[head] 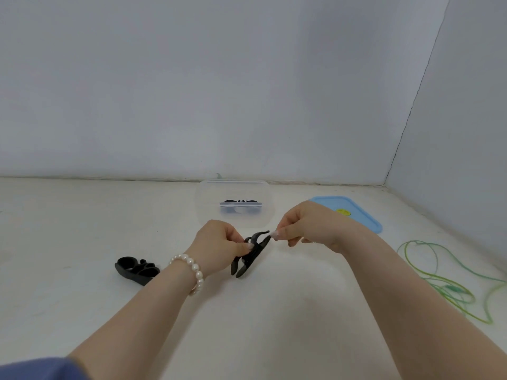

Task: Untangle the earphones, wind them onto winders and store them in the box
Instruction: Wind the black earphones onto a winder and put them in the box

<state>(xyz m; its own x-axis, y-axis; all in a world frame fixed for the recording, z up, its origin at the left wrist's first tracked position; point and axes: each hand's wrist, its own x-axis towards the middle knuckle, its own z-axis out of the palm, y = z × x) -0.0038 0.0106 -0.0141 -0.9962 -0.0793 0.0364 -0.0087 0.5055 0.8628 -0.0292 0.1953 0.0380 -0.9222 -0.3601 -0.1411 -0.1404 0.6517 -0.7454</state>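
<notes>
- My blue sleeve [35, 368] sits nearest, cut off by the bottom edge on the left; a pearl bracelet [192, 270] circles my left wrist.
- My left hand [219, 245] has its fingers curled around a black winder [248, 259], held just off the white table [260, 325], in front of the clear box.
- My right hand [304, 226] pinches something small at the winder's upper tip, thumb and forefinger pressed together. I cannot tell whether that is an earphone end or part of the winder itself; it is too small and dark.
- A second black winder [135, 270] lies on the table, left of the box and nearer to me. Whether cord is wound on it is hard to make out.
- The green earphones [444, 281] lie in loose loops well to the right of the box and nearer to me, partly cut off by the right edge. I judge these not yet wound.
- The blue lid [365, 218] rests flat just right of the box, half hidden behind my right hand.
- The clear box [203, 204] stands open near the wall, with one dark wound winder [241, 206] already inside, blurred through the plastic.
- So I judge one set stored, one in hand, the green one left, and the lid still to go on.
</notes>
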